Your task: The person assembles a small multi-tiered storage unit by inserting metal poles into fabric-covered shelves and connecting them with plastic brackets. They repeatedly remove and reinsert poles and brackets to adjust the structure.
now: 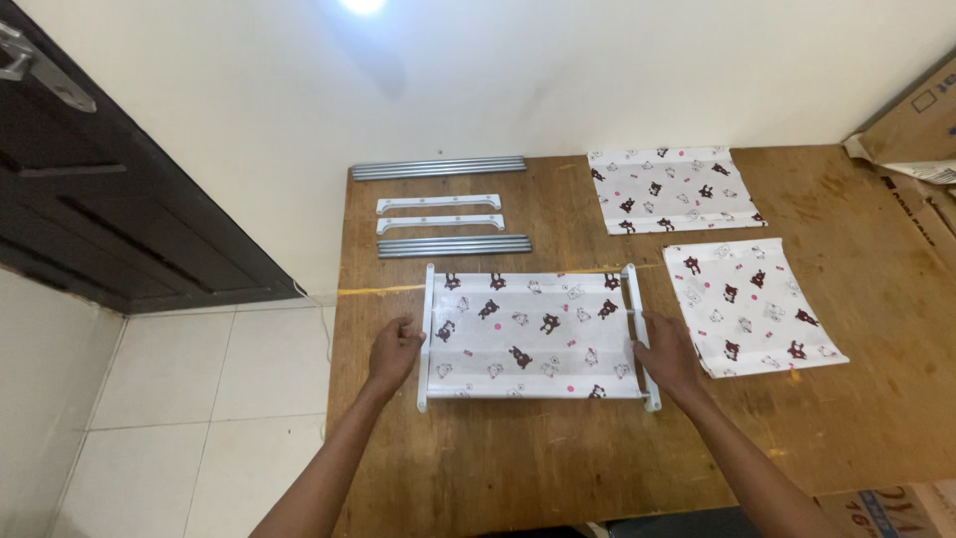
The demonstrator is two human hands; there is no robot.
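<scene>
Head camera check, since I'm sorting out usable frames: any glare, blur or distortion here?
Head view: a blown-out ceiling-light glare at the top edge; brown wooden table evenly lit, soft shadows; white patterned fabric shelf panel sharp; table edges splay from wide-angle distortion.

The wooden table is the landmark. On its far edge lie two bundles of grey metal rods, with two white plastic brackets between them. On its far right half lie two loose printed fabric panels. A cardboard box stands at its right end. Left of it are a dark door and a white tiled floor.
</scene>
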